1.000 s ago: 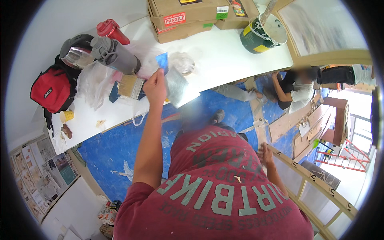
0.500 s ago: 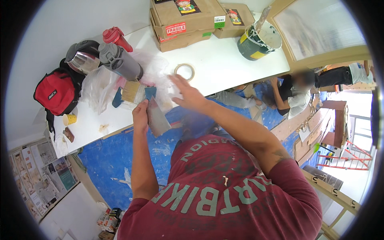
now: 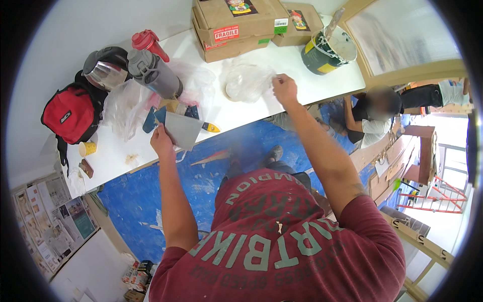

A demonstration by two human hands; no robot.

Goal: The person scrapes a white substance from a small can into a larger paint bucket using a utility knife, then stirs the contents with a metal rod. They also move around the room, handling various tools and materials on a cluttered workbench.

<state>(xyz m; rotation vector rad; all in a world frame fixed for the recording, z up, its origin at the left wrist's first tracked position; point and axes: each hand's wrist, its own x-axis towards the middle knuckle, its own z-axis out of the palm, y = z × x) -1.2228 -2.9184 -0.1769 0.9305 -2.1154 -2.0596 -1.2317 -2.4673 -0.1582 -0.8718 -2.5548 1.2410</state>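
Note:
My left hand (image 3: 162, 142) grips a scraper (image 3: 183, 132) with a wide, flat metal blade, at the table's front edge. Just behind the blade lie a paintbrush (image 3: 174, 106), partly covered, and a blue-handled tool with a yellow tip (image 3: 211, 127). Farther right, my right hand (image 3: 285, 91) pinches the edge of a thin clear plastic bag (image 3: 249, 83) stretched over the tabletop. Under the bag, the roll of tape (image 3: 228, 91) shows only in part.
On the white table (image 3: 118, 161) stand a grey bottle (image 3: 160, 78), a red bottle (image 3: 150, 46), a kettle (image 3: 105, 73), a red bag (image 3: 70, 116) and a yellow cup (image 3: 87, 148). Cardboard boxes (image 3: 241, 30) and a dark bucket (image 3: 322, 55) are behind. A person (image 3: 375, 113) is low at right.
My right hand has moved right, drawing the clear plastic bag from beside the bottles across the tape roll. My left hand has shifted left with the scraper, whose blade has turned. The yellow-tipped tool now shows.

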